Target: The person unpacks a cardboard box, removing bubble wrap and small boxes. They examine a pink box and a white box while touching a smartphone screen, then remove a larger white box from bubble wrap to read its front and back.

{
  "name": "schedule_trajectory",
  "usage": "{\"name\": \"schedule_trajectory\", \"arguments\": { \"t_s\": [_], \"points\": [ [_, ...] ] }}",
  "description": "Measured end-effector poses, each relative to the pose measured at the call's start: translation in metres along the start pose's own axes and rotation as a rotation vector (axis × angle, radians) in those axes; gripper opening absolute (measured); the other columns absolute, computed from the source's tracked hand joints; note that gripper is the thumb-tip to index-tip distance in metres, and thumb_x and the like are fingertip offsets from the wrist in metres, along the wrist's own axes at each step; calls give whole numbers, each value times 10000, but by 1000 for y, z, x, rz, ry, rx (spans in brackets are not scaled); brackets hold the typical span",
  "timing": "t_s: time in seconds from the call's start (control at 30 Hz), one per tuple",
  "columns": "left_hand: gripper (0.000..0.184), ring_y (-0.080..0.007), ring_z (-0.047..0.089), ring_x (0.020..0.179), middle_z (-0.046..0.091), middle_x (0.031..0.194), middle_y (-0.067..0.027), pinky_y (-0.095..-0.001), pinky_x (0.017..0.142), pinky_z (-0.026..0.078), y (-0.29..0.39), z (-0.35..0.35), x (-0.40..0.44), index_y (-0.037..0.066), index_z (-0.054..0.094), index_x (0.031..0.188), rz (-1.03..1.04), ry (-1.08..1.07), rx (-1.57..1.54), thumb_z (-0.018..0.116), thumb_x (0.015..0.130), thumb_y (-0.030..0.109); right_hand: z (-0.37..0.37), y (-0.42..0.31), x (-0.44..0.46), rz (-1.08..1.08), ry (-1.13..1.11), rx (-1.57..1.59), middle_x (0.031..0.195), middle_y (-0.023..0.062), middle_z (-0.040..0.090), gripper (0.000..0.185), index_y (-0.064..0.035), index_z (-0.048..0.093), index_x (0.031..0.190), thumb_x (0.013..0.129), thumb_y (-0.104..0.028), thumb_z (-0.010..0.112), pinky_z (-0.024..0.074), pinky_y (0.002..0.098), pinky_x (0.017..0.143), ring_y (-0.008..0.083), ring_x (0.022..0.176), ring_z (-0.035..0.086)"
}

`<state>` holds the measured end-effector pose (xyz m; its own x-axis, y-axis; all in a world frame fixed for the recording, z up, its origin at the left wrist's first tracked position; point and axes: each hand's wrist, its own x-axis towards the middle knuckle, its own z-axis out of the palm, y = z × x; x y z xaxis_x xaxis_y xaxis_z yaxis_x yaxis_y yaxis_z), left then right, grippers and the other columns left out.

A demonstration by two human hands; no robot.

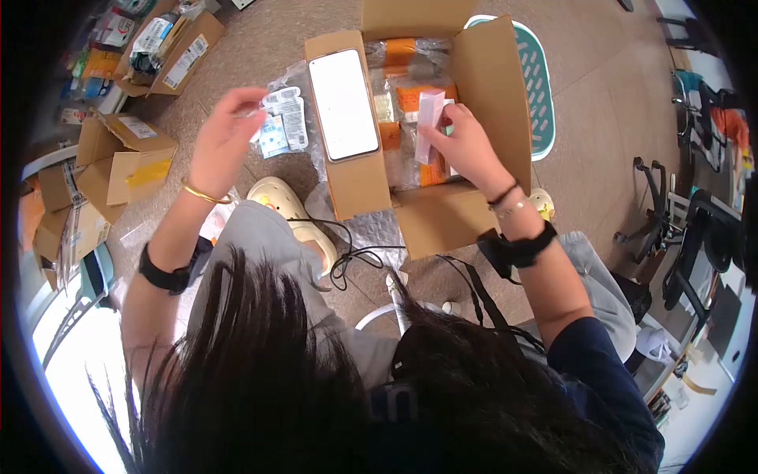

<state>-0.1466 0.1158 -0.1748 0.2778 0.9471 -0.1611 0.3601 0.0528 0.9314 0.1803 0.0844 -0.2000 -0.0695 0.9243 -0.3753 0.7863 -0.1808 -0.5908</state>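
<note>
My right hand (462, 141) pinches a small translucent pinkish packet (430, 118) above the open cardboard box (430, 225). Inside the box lie orange-and-clear wrapped packages (414, 96). A phone with a blank white screen (344, 104) rests on the box's left flap. My left hand (229, 130), fingers apart, is beside several small labelled packets (290, 118) and a blue-and-white packet (273, 136) left of the phone. Whether its fingertips touch the packets is hard to tell.
A green-and-white basket (538, 87) stands behind the box's right side. Other opened cartons (142, 170) are at the left. Black cables (347, 254) lie on the floor near my shoes (276, 197). Black chairs (699, 237) stand at the right.
</note>
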Motion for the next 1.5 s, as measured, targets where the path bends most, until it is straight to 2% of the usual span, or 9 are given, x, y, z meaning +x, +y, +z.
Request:
{"name": "schedule_trajectory", "arguments": {
  "t_s": [0.07,0.13,0.27,0.5,0.57,0.83,1.0,1.3,1.5],
  "points": [
    [269,-97,461,954,514,1033,-31,-231,836,357,34,15,6,20,488,1086,-86,-270,-103,474,837,121,-13,-21,-6,-39,-85,328,919,131,562,332,4,517,1034,801,-232,541,467,299,736,211,818,570],
    [266,-91,470,930,523,1012,-26,-224,818,363,57,33,9,22,492,1085,-108,-360,-157,464,844,131,-20,-48,-15,-113,-264,1038,927,107,580,338,-4,461,1107,874,-249,457,459,295,760,180,814,580],
    [301,-94,477,903,528,1006,-29,-225,791,368,66,54,7,34,487,1111,-226,-438,-478,454,869,210,-16,-74,-19,-50,-646,1462,914,110,572,429,9,442,1103,922,-349,290,469,310,751,194,801,586],
    [374,-128,458,1024,491,1137,-41,-294,896,335,51,51,-8,30,435,1179,-135,-280,-789,485,859,216,9,-100,-20,145,-817,1391,762,59,495,484,-22,457,1058,923,-404,192,447,273,570,143,592,487],
    [327,-74,482,896,552,1003,-4,-242,783,372,52,48,-8,37,489,1123,-111,-225,-725,506,854,223,7,-110,-24,176,-785,1413,768,65,509,502,-26,444,1063,920,-419,167,439,260,564,145,588,497],
    [282,-75,509,771,576,898,-57,-207,671,411,63,34,-18,11,487,1068,-130,-21,-590,545,813,116,-10,-109,-24,53,-502,1154,789,77,601,185,-38,487,913,810,-163,577,439,197,486,109,574,568],
    [335,-101,532,770,549,931,-67,-220,688,428,60,30,-21,16,449,1122,-147,-173,-537,519,812,119,-14,-105,-17,42,-354,1103,730,87,599,285,-22,492,913,845,-296,524,420,186,451,105,520,555],
    [325,-125,550,834,550,984,-91,-259,765,444,56,33,-21,-11,440,1122,-259,-188,-695,465,838,146,-9,-99,-14,10,-286,1133,721,105,567,416,-19,449,1018,918,-374,257,408,244,445,158,541,520],
    [338,-137,543,869,540,1008,-100,-280,805,433,58,32,-23,-8,430,1138,-263,-190,-733,452,836,145,-9,-98,-13,-41,-304,1126,742,110,566,458,-14,431,1050,918,-390,205,409,250,437,163,559,524]
  ]
}}
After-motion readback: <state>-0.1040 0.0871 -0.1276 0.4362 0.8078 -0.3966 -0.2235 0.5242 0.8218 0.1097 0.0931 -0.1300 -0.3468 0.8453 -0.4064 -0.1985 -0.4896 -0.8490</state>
